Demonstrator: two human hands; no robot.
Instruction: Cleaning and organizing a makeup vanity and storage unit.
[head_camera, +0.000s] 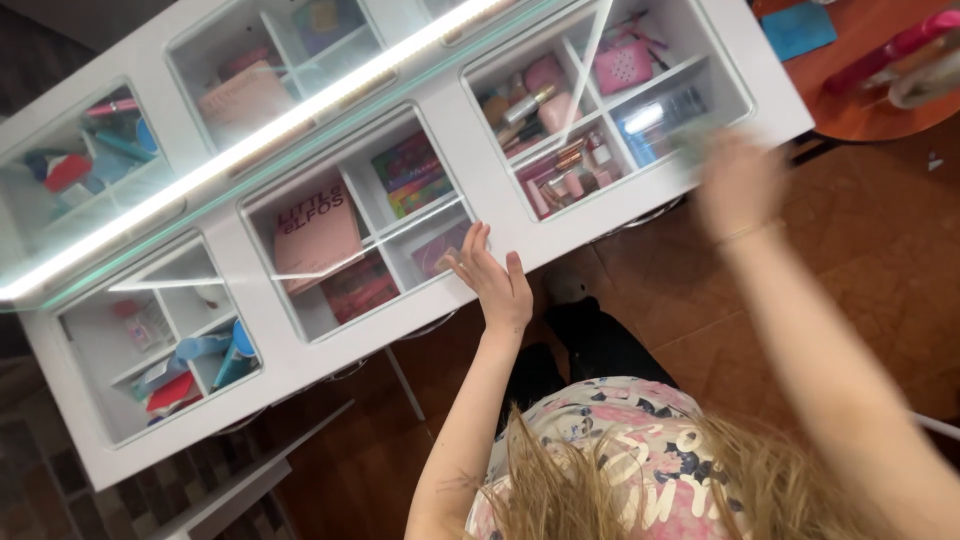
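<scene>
Left hand (497, 280), open and empty, is laid on the front edge of the glass-topped white cabinet (490, 180); right hand (738, 180) is blurred, its grip indiscernible.

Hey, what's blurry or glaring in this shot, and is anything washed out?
Head view: the right hand is smeared by motion blur, so its fingers can't be made out; the left hand at the white cabinet edge is sharp. A bright light strip blows out to white, and the glass top carries streaky reflections. The hair close to the camera is soft.
</scene>
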